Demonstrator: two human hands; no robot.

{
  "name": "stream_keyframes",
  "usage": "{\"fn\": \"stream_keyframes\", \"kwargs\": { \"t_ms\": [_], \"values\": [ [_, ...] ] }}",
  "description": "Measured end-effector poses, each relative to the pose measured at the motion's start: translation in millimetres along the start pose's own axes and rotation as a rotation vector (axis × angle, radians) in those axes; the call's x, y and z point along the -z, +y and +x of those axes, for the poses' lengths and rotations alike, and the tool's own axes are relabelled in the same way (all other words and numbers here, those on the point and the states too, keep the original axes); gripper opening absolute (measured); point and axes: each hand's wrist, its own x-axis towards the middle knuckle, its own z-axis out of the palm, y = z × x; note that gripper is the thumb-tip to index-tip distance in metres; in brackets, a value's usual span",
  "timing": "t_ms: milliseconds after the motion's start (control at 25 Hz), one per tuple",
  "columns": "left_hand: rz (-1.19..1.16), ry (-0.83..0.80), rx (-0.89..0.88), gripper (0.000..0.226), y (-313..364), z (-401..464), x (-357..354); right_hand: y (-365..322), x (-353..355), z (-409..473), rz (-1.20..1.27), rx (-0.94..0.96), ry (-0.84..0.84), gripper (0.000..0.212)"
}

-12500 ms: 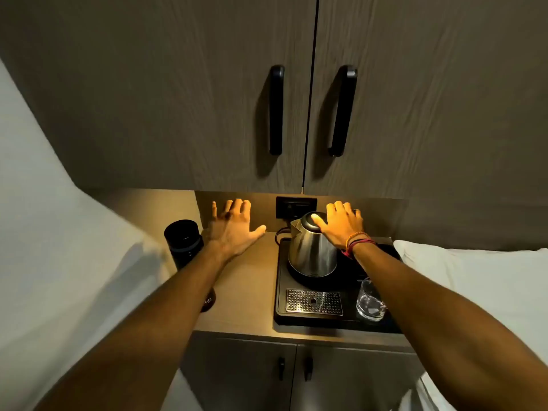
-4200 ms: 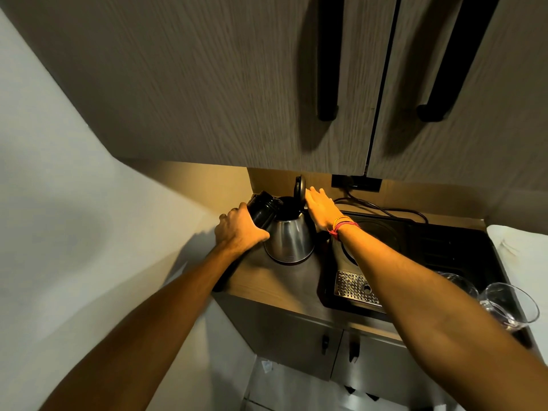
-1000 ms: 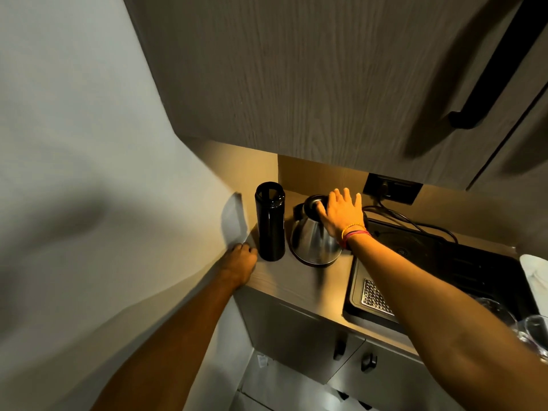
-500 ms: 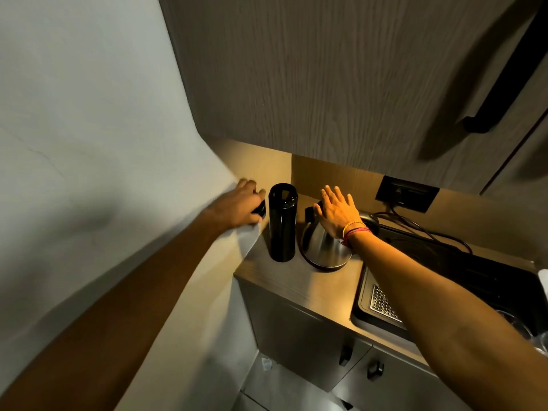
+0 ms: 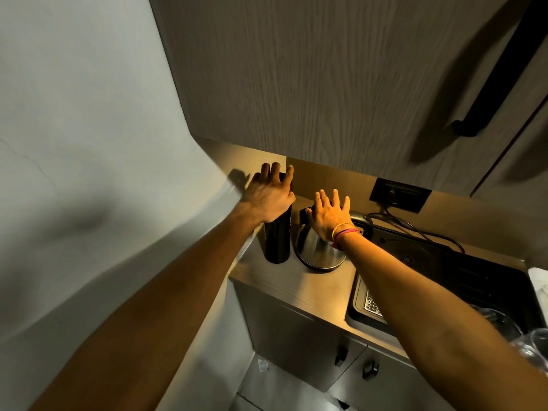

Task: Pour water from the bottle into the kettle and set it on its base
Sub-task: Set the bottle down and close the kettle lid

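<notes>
A tall black bottle (image 5: 277,244) stands upright at the left end of the counter, close to the wall. My left hand (image 5: 269,197) lies over its top with the fingers draped past the rim, so the mouth and the cap are hidden under my palm. Just right of the bottle sits the steel kettle (image 5: 317,250), on the bare counter and off its base. My right hand (image 5: 329,216) rests flat on the kettle's closed lid, fingers spread. The round kettle base (image 5: 407,258) lies empty on the black tray (image 5: 474,280) to the right.
A wall socket (image 5: 398,194) with a cable sits behind the tray. A metal drip grate (image 5: 373,304) and clear glasses (image 5: 533,342) are at the tray's front. The upper cupboard (image 5: 326,84) hangs low overhead; a white wall (image 5: 89,143) closes the left side.
My left hand went from the counter edge to the wall, picked up a small dark cap, and came over the bottle's top. My right hand stays on the kettle lid.
</notes>
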Motion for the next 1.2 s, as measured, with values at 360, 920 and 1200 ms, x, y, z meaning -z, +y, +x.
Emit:
{"fn": "stream_keyframes", "kwargs": {
  "t_ms": [360,920,1200],
  "values": [
    [-0.046,0.05,0.041,0.064,9.4,2.5,-16.1,0.5,-6.1,3.9,-0.005,0.016,0.024,0.066],
    [-0.087,0.233,-0.04,0.097,22.5,3.0,6.8,46.0,34.5,-28.3,0.4,-0.02,-0.078,0.097],
    [-0.36,-0.185,-0.141,0.107,98.8,23.4,-27.9,78.3,33.2,-65.8,0.451,-0.079,-0.13,0.036]
  ]
}}
